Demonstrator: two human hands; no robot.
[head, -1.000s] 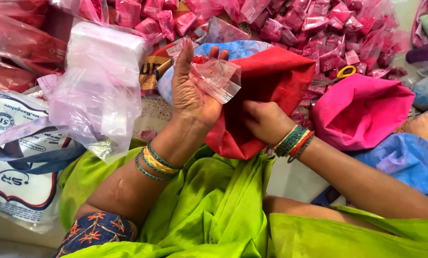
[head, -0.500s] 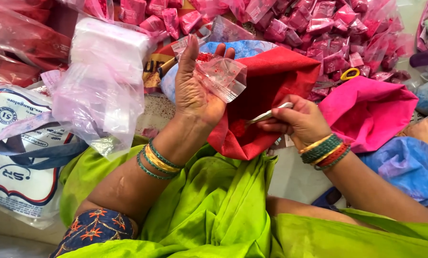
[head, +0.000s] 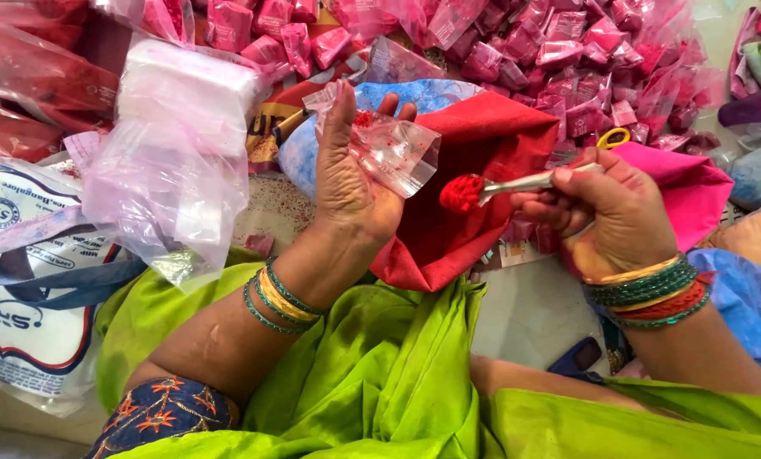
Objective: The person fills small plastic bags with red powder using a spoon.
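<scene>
**Red powder on the spoon, pouch held open**

Green cloth covers your lap, nearest of all. Just beyond it your left hand [head: 350, 174] is raised palm up, its fingers loosely spread, thumb pinning a small clear pouch [head: 395, 149] against them. Right of the pouch, your right hand [head: 605, 212] pinches a metal spoon [head: 525, 183] between thumb and fingers, its bowl heaped with red powder [head: 463, 193] just beside the pouch's edge. Behind the pouch lies a red cloth bag [head: 482, 136]. Left of the pouch sits a stack of clear bags [head: 172, 127]. Farther back, filled pink packets [head: 567, 51] are heaped.
</scene>
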